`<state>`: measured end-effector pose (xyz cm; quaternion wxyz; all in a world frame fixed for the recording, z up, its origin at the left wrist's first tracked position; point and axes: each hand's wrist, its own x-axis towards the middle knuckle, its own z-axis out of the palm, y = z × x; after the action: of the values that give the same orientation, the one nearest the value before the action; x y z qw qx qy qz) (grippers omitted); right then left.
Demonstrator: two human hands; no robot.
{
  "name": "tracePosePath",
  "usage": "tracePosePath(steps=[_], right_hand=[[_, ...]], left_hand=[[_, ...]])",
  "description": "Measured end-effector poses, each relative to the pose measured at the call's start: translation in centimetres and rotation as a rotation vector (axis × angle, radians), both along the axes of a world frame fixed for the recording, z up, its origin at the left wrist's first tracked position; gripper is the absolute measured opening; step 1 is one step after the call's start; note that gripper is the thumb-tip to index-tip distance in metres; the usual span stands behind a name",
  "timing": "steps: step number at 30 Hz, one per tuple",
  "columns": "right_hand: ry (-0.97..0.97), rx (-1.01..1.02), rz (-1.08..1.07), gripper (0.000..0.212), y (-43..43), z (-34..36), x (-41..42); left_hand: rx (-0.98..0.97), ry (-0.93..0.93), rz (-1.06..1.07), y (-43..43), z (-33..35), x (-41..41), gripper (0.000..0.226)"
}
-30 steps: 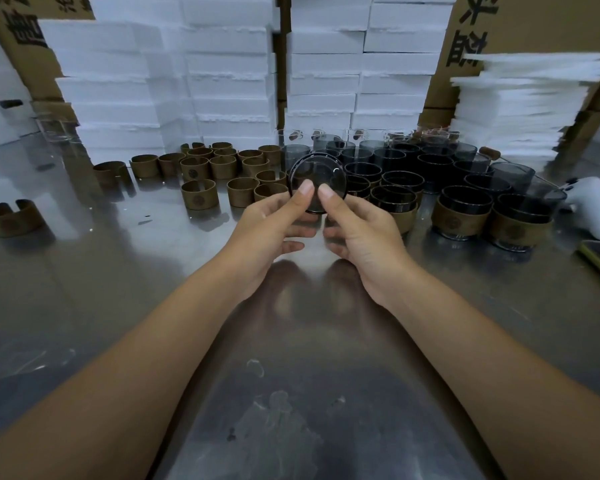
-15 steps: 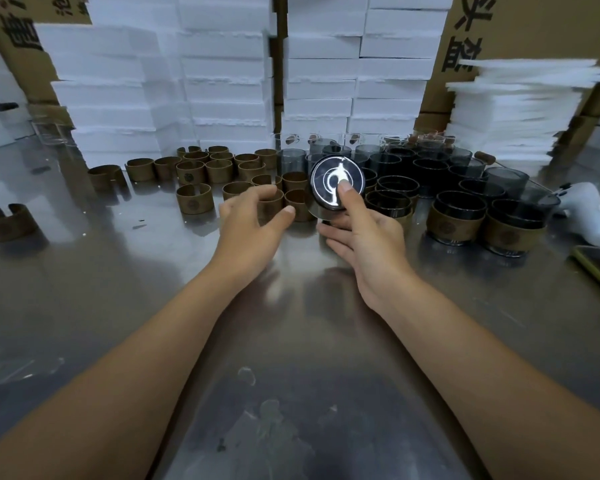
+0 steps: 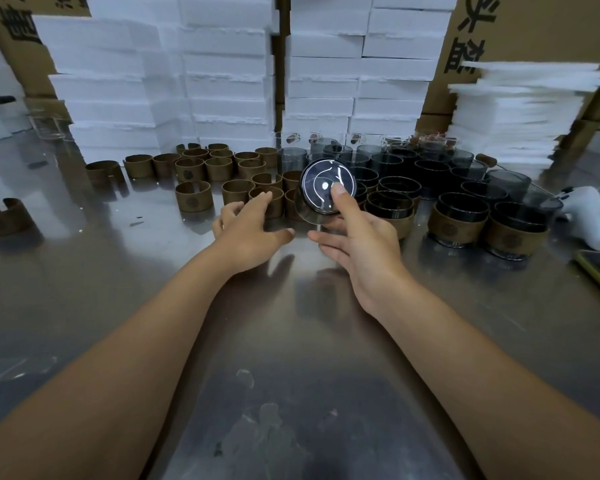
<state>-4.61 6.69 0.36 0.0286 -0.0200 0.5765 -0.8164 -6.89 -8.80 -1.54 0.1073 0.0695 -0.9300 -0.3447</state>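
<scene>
My right hand is clamped on a dark smoked-glass tumbler. It is tipped on its side so the round base faces me. My thumb presses on that base and my other fingers curl under the wall. The tumbler wears no band, and I hold it just above the shiny steel table, right in front of my knuckles.

My left hand is spread with the fingers apart and grips nothing. Its fingertips are at the top edge of a brown split-ring sleeve standing just beyond them. I cannot tell whether they touch it yet.

For this piece I judge the work barely started. The glass is picked up, but the sleeve is not yet lifted, and it has not been slid over the glass.

For the batch, some is done. To the right of my right hand stand the sleeved tumblers, each with a brown band round its lower half. Beyond my right hand a larger crowd of bare dark tumblers waits. Beyond my left hand stands a cluster of loose brown sleeves to match them. The bare ones look to outnumber the finished ones, so I reckon most of the batch is left.
</scene>
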Motion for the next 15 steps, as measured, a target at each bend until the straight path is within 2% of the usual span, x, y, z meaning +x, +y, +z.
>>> tracePosePath(steps=[6, 10, 15], right_hand=[[0.000, 0.011, -0.020, 0.032, 0.1, -0.1, -0.2], [0.002, 0.001, -0.022, 0.027, 0.0, -0.2, -0.3], [0.007, -0.002, -0.029, 0.029, 0.1, -0.4, -0.6]], left_hand=[[-0.017, 0.205, 0.082, -0.2, 0.2, 0.0, 0.051], [-0.055, 0.235, 0.074, -0.5, 0.3, 0.4, 0.052], [-0.092, 0.243, 0.024, -0.3, 0.3, 0.8, 0.034]])
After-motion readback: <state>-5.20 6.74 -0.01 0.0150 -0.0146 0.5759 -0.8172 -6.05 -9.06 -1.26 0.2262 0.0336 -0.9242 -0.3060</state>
